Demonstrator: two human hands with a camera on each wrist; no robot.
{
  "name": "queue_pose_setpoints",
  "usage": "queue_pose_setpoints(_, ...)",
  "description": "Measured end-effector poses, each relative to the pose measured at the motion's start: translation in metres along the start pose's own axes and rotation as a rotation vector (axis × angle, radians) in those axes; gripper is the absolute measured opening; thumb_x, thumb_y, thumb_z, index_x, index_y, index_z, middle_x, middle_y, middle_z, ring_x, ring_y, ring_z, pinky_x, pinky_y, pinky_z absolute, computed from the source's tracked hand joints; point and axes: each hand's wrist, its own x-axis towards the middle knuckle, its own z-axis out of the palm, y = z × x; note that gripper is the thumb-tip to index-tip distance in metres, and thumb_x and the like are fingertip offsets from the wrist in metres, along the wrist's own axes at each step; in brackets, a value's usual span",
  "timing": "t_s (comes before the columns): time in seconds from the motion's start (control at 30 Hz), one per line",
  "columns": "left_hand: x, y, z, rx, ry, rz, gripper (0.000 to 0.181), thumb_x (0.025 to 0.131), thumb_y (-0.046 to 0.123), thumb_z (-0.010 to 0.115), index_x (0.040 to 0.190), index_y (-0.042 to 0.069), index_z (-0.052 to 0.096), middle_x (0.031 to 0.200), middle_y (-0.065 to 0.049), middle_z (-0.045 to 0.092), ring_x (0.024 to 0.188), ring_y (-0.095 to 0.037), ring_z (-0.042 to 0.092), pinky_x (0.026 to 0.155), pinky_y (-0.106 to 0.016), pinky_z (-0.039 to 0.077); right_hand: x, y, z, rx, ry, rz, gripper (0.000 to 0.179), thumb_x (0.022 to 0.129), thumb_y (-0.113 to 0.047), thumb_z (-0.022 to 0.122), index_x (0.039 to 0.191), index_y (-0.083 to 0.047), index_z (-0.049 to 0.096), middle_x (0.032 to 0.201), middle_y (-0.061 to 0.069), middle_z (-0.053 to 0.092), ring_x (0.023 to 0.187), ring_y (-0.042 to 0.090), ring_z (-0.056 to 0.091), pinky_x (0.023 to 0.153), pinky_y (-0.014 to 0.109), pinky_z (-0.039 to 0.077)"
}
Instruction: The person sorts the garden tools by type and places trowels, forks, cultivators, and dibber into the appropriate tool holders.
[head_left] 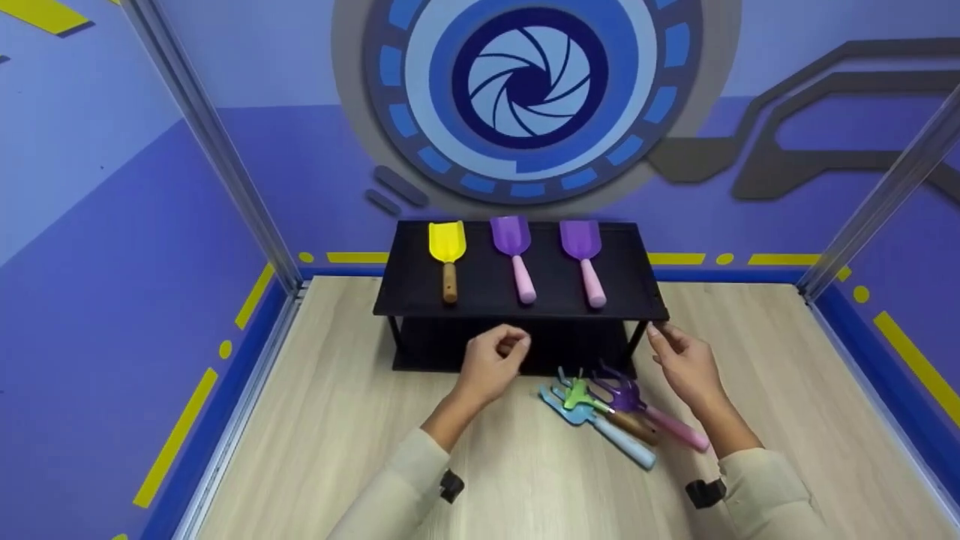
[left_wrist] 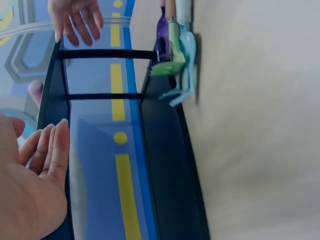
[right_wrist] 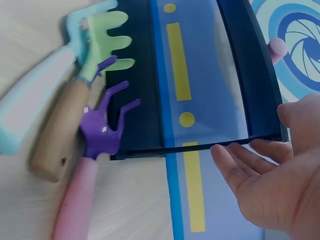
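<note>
Pinching the black shelf (head_left: 480, 291) at its right front corner, the right hand (head_left: 686, 367) faces, in the head view, a left hand (head_left: 491, 365) with loosely bent fingers and nothing held, while 3 scoops (head_left: 511, 236) lie on top and 3 rakes (head_left: 632, 427) rest on the table (head_left: 360, 427) between the hands. From the left wrist, that hand's fingers lie close together beside the upper board; from the right wrist, thumb and fingertips narrow around the board's corner.

Camera-iris mural (head_left: 529, 86) on blue-purple back wall (head_left: 300, 172); left metal post (head_left: 215, 142), right metal post (head_left: 885, 199); pale wood-grain tabletop (head_left: 337, 390).
</note>
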Motion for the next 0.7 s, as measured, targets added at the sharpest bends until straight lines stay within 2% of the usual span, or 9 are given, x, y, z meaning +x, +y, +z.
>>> queue_pose_setpoints(0.17, -0.015, -0.009, -0.018, 0.005, 0.0, -0.03, 0.014, 0.104, 0.021, 0.069, 0.11, 0.012, 0.078, 0.1, -0.006, 0.077, 0.083, -0.011, 0.068, 0.073, -0.023, 0.06, -0.011, 0.01, 0.002, -0.102, 0.027, -0.017, 0.061, 0.112, -0.047, 0.051, 0.149, 0.001, 0.058, 0.146, 0.024, 0.066, 0.133, 0.038, 0.066, 0.095, 0.022, 0.06)
queue_pose_setpoints(0.27, -0.023, -0.015, -0.029, -0.018, 0.005, -0.051, 0.013, 0.105, 0.019, 0.069, 0.11, 0.012, 0.078, 0.1, -0.008, 0.077, 0.081, -0.014, 0.069, 0.068, -0.023, 0.061, -0.018, 0.019, 0.0, -0.161, 0.033, -0.005, 0.058, 0.112, -0.045, 0.051, 0.144, 0.001, 0.063, 0.137, 0.023, 0.072, 0.127, 0.038, 0.07, 0.089, 0.018, 0.057)
queue_pose_setpoints(0.4, -0.035, -0.025, -0.043, -0.076, 0.046, -0.073, 0.012, 0.105, 0.016, 0.069, 0.109, 0.009, 0.077, 0.099, -0.016, 0.076, 0.081, -0.018, 0.072, 0.064, -0.026, 0.063, -0.023, 0.031, -0.005, -0.169, 0.005, 0.006, 0.058, 0.112, -0.045, 0.051, 0.143, 0.003, 0.063, 0.133, 0.023, 0.074, 0.125, 0.038, 0.072, 0.082, 0.009, 0.052)
queue_pose_setpoints(0.5, -0.045, -0.033, -0.055, -0.098, 0.085, -0.101, 0.011, 0.104, 0.014, 0.069, 0.108, 0.007, 0.076, 0.097, -0.018, 0.076, 0.082, -0.023, 0.073, 0.065, -0.026, 0.063, -0.025, 0.039, -0.009, -0.183, -0.007, 0.007, 0.056, 0.112, -0.043, 0.051, 0.141, 0.004, 0.064, 0.132, 0.024, 0.074, 0.122, 0.037, 0.073, 0.08, 0.008, 0.05)
queue_pose_setpoints(0.6, -0.055, -0.042, -0.068, -0.094, 0.117, -0.134, 0.01, 0.104, 0.014, 0.07, 0.108, 0.007, 0.076, 0.095, -0.014, 0.076, 0.085, -0.028, 0.074, 0.065, -0.026, 0.063, -0.027, 0.045, -0.01, -0.215, -0.021, 0.007, 0.054, 0.112, -0.042, 0.053, 0.139, 0.003, 0.065, 0.128, 0.023, 0.076, 0.118, 0.034, 0.074, 0.084, 0.016, 0.055)
queue_pose_setpoints(0.7, -0.063, -0.05, -0.082, -0.08, 0.141, -0.161, 0.012, 0.105, 0.015, 0.069, 0.109, 0.006, 0.075, 0.097, -0.013, 0.076, 0.085, -0.025, 0.073, 0.066, -0.025, 0.063, -0.028, 0.05, -0.009, -0.243, -0.047, 0.0, 0.053, 0.112, -0.041, 0.054, 0.139, 0.004, 0.066, 0.125, 0.022, 0.077, 0.116, 0.034, 0.075, 0.093, 0.034, 0.06)
